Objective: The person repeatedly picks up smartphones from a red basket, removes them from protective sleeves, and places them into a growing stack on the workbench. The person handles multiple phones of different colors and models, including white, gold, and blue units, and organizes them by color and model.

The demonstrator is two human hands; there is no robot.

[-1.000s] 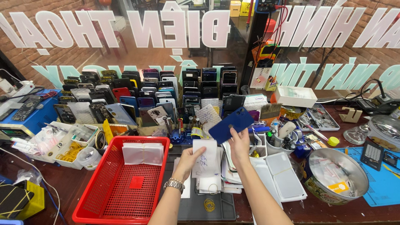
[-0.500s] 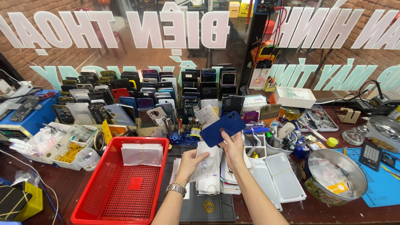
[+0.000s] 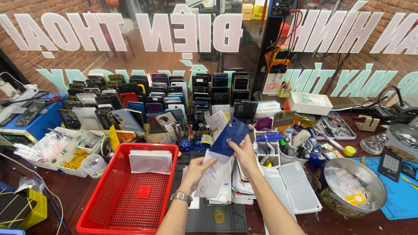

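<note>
- The right hand (image 3: pixel 244 152) pinches the lower edge of a dark blue phone back cover (image 3: pixel 229 137), thumb on the near face and fingers curled behind, holding it tilted with its top leaning away from the person.
- The left hand (image 3: pixel 199 169) grips a white plastic sleeve (image 3: pixel 213 178) by its left edge, thumb over the front; the sleeve bears some handwriting (not repeated here), and its upper end meets the bottom of the blue cover, so the cover's lower end seems to sit at the sleeve's mouth.
- A metal wristwatch (image 3: pixel 181 197) circles the left wrist.
- Directly beneath both hands lies a loose stack of white sleeves and papers (image 3: pixel 226 196) on a dark mat (image 3: pixel 204 219).
- Left of the left hand stands a red mesh basket (image 3: pixel 109 217), with a few clear packets (image 3: pixel 150 161) resting at its far end.
- Beyond the hands, rows of phones and phone backs (image 3: pixel 143 98) stand upright in a rack, with a blue tool holder (image 3: pixel 191 141) just in front of them.
- Right of the right hand lie flat white trays (image 3: pixel 298 187), and farther right a round metal tin (image 3: pixel 355 191) on the worktop (image 3: pixel 69 191).
</note>
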